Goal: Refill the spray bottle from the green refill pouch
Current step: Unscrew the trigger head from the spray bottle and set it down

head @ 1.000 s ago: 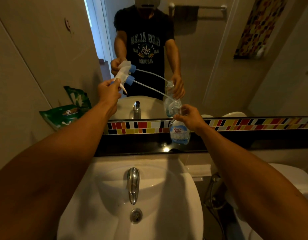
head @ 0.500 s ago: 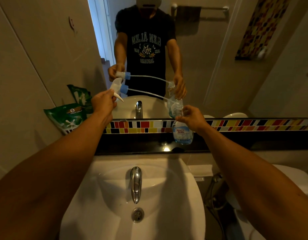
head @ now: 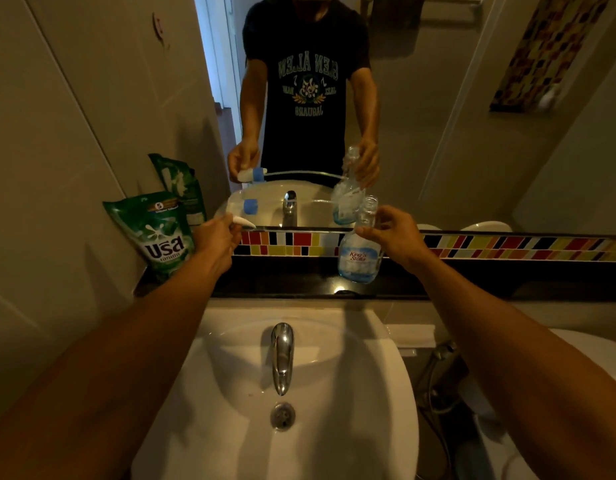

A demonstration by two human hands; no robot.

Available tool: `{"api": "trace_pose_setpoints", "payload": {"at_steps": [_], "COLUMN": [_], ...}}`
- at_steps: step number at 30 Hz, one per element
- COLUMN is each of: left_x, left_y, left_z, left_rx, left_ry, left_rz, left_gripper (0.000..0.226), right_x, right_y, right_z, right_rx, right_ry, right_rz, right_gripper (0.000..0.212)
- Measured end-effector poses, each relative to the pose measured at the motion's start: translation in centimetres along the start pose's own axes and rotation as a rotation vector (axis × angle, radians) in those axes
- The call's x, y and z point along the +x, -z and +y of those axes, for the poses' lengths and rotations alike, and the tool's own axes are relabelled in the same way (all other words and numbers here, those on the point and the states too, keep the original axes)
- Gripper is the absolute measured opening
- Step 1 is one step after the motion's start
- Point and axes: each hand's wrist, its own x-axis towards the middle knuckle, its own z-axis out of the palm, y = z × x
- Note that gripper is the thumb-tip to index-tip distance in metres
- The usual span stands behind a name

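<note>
My right hand [head: 394,235] grips the neck of a clear spray bottle [head: 359,259] with a blue and white label. It stands on the black ledge [head: 292,278], and its mouth is uncapped. In my left hand [head: 214,242] is the white spray head [head: 242,213] with a blue collar, held low over the ledge to the left of the bottle. Its thin dip tube points right towards the bottle, and its end is hard to see against the mirror. The green refill pouch [head: 159,233] leans on the left wall on the ledge, just left of my left hand, untouched.
A white sink [head: 351,393] with a chrome tap [head: 282,355] lies below my arms. A mirror [head: 438,98] and a strip of coloured tiles [head: 507,245] back the ledge. A toilet [head: 576,344] and a hose [head: 434,368] are at the lower right.
My left hand has brought the spray head down and left, from above the tile strip to just over the ledge. The bottle stays held in place by my right hand.
</note>
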Motion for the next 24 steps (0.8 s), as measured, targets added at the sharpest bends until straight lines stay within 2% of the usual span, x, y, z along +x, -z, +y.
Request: {"api": "trace_pose_setpoints", "payload": {"at_steps": [7,10,16,24], "left_x": [2.1,3.0,4.5,5.7], "left_y": [1.9,2.2,3.0,3.8], "left_z": [-5.2,-7.5,-11.0,-13.4], "left_rx": [0.154,0.120,0.165,0.493], "left_ry": [0.037,0.096,0.143,0.073], "left_rz": [0.009,0.037,0.036,0.069], "left_gripper": [0.012,0.005,0.029,0.027], "right_x": [0.7,1.4,2.6,3.5], "right_y": [-3.6,-5.8,-9.8,-12.8], "right_z": [-0.7,-0.7,-0.1,0.5], "right_rx": [-0.037,-0.055,-0.069,-0.070], "right_ry": [0.072,0.092,0.095,0.080], "right_rz": [-0.035,-0.060,-0.105,-0.097], "right_gripper": [0.036,0.039,0.040,0.039]}}
